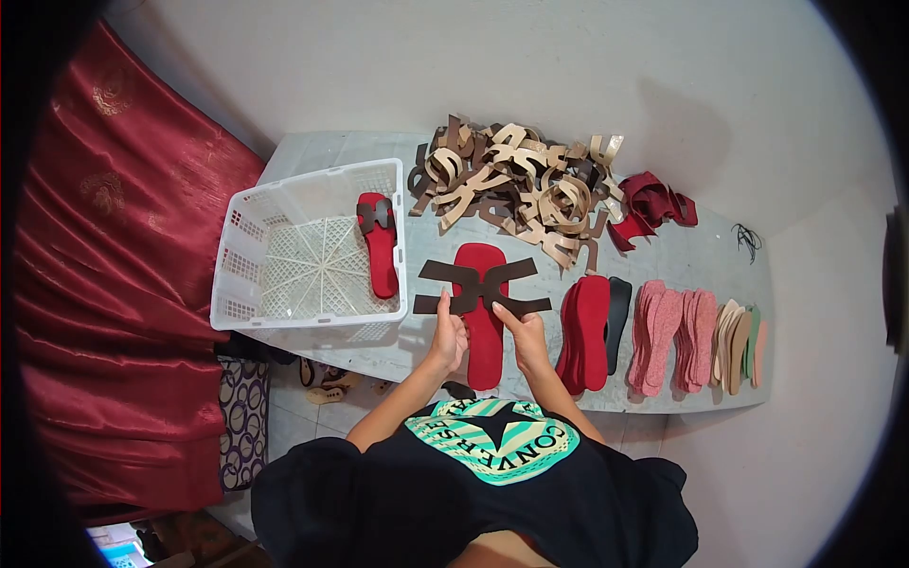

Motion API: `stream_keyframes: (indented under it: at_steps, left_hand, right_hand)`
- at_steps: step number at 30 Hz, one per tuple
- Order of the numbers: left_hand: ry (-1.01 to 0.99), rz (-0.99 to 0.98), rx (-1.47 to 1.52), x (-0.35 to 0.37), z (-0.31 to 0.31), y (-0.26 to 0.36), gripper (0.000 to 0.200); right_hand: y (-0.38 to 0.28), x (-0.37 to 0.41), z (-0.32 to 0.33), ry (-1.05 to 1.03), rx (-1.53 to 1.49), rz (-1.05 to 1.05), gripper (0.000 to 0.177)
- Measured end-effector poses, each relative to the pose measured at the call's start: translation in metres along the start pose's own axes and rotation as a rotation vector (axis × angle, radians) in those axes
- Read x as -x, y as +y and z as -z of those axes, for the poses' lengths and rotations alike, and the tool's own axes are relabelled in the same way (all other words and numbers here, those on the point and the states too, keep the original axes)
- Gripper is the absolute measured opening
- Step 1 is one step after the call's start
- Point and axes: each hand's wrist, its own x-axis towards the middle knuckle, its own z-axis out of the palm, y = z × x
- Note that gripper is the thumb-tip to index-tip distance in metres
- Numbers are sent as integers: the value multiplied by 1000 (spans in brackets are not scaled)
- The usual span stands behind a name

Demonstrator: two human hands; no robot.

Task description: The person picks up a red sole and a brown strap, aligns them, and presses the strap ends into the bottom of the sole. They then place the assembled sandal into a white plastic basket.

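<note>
Between my hands is a dark brown H-shaped sandal strap (483, 290), spread across a red shoe sole (486, 346). My left hand (450, 336) is closed on the strap's lower left side, with a finger pointing up over it. On the right, my right hand (524, 336) pinches the strap near its middle, thumb on top. The strap lies flat over the upper half of the sole, its four arms sticking out past the sole's edges. Whether my fingers also grip the sole underneath is hidden.
A white plastic basket (405, 241) at left holds a red sandal (382, 251) with a brown strap. Behind lie piled beige and brown straps (540, 185) and red straps (653, 204). Rightward stand red soles (585, 331), pink soles (655, 336) and beige soles (729, 341).
</note>
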Motion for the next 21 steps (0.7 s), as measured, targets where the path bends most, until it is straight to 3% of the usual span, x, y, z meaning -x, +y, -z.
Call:
stream_keyframes:
  at_steps: [7, 10, 12, 21]
  left_hand:
    - [-21, 17, 68, -1, 3, -3, 70]
    - [32, -87, 88, 4, -13, 0, 55]
    - [64, -219, -64, 9, -23, 5, 42]
    - [152, -266, 17, -4, -24, -4, 32]
  right_hand:
    - [1, 0, 0, -9, -9, -6, 24]
    - [0, 2, -3, 9, 7, -22, 23]
    - [-1, 4, -6, 11, -41, 19, 23]
    - [-1, 6, -6, 26, -37, 16, 23]
